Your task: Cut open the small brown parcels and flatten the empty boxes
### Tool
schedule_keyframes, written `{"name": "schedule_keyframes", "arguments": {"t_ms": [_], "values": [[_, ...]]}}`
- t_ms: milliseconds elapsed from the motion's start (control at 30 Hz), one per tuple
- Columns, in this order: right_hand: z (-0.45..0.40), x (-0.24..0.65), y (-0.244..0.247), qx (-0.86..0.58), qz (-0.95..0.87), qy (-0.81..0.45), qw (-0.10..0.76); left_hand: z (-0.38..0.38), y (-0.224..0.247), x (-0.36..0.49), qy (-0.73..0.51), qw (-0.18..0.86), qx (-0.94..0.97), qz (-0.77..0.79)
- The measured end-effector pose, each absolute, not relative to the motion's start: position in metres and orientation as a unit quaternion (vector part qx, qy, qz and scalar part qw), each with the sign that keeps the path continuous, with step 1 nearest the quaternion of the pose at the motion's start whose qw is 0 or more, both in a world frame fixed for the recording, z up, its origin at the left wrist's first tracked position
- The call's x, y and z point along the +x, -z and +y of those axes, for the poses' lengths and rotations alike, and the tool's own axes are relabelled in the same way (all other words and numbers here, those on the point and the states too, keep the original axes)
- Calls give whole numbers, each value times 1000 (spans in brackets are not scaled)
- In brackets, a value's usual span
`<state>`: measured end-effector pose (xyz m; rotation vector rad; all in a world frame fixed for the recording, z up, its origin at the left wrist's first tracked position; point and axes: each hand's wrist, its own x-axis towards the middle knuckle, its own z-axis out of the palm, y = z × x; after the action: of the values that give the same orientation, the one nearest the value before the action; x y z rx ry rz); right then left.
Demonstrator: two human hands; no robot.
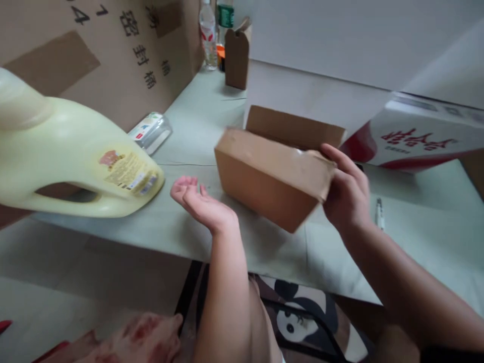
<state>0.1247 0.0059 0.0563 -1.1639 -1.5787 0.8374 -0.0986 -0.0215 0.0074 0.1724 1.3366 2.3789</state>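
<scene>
A small brown cardboard box [264, 186] tilts above the pale table, with a flap [295, 123] standing up behind it. My right hand [348, 189] grips the box at its right end, fingers on the upper edge and the thumb out of sight. To the left of the box is my left hand [204, 204], palm turned up and fingers loosely curled, apart from the box and holding nothing. A large pale yellow jug [86, 151] with a handle and label lies further left, near my left fingers.
Behind the jug stands a big carton [124, 55], with a clear plastic container [153, 133] before it. Bottles [207, 35] and a small brown carton [237, 58] are at the back. A white-and-red box [419, 133] and a pen [379, 214] are on the right.
</scene>
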Motion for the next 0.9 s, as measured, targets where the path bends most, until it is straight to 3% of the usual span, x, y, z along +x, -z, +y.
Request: {"name": "schedule_keyframes", "arguments": {"t_ms": [100,167,333,600,900], "values": [[-32,205,-49,-542,-521,-338,566,-19,-11,-63,-821,306,211,432],[-51,244,-37,-570,-486,-339,569,-19,-18,-29,-775,378,316,396],[-79,286,-11,-527,-436,-358,637,-23,-32,36,-637,501,482,334],[-74,311,-6,-484,-537,-370,584,-12,-27,55,-635,491,471,366],[-96,336,6,-416,-601,-320,603,-29,-16,72,-593,445,533,408]]}}
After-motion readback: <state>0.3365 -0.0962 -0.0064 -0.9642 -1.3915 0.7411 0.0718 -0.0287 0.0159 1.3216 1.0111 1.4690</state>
